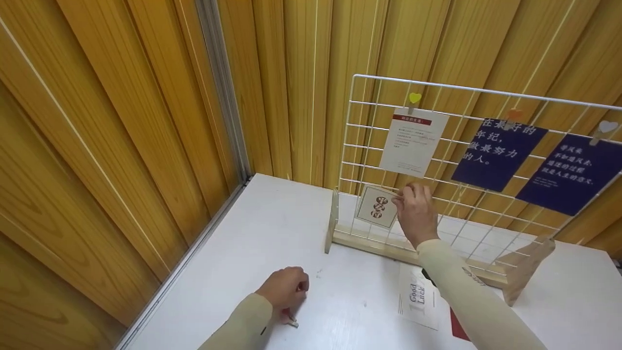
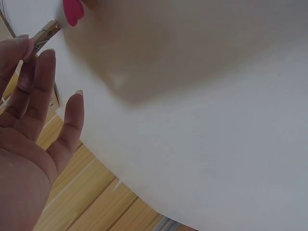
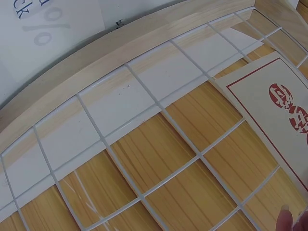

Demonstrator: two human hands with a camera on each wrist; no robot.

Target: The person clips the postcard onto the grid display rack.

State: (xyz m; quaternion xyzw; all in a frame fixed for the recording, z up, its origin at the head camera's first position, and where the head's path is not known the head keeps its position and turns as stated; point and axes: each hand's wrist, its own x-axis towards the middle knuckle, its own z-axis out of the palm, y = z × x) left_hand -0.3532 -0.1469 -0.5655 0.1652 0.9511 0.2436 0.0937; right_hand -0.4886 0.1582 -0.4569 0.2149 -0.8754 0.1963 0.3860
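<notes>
A cream card (image 1: 376, 206) is hanging at a tilt from the right hand (image 1: 417, 211), whose thumb and fingers are pinching its upper right edge. It is showing a thin red border and a column of round red emblems with pale characters, its printed side facing the person. It is standing before the lower left part of the white wire grid (image 1: 476, 90); whether it is touching the wires is unclear. A small wooden clothespin (image 2: 44, 37) with a metal spring is sitting between the thumb and fingertips of the left hand (image 1: 284, 287), its tip pointing toward a pink heart (image 2: 73, 12) just beside it.
</notes>
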